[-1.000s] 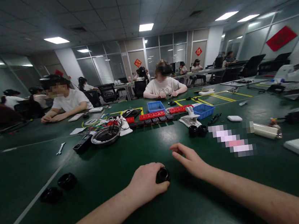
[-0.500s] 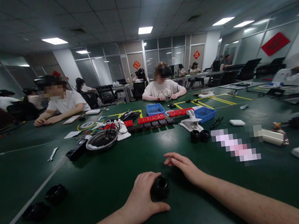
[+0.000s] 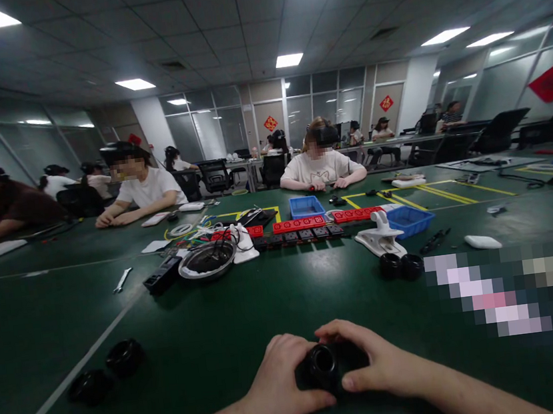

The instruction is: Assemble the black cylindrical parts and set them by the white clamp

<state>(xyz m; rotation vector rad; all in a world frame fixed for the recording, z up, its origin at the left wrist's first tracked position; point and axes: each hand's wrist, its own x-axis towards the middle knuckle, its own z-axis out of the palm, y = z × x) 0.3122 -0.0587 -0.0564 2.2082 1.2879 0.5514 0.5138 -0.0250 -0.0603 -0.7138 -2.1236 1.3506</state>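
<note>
Low in the middle of the head view stands a squat, round black part (image 3: 326, 377) with a hole in its top, resting on the green tabletop. My left hand (image 3: 281, 377) curls round its left side, fingers behind it and thumb in front. On the other side my right hand (image 3: 376, 359) is cupped, its thumb and fingers apart, with a gap between palm and part. The right fingertips come close to the left ones behind the part; whether they touch it is hard to see. Two similar black parts (image 3: 125, 357) lie at left, and another two (image 3: 391, 266) at right.
Across the table's middle are a metal bowl (image 3: 209, 276), red-and-black power strips (image 3: 301, 224), a white clamp (image 3: 380, 242) and blue trays (image 3: 411, 221). A wrench (image 3: 123, 280) lies at left, a blurred pinkish patch at right. People sit along the far side.
My right hand has come in from the right to the black part and curled beside it. My left hand stays round the part. The whole view has shifted slightly.
</note>
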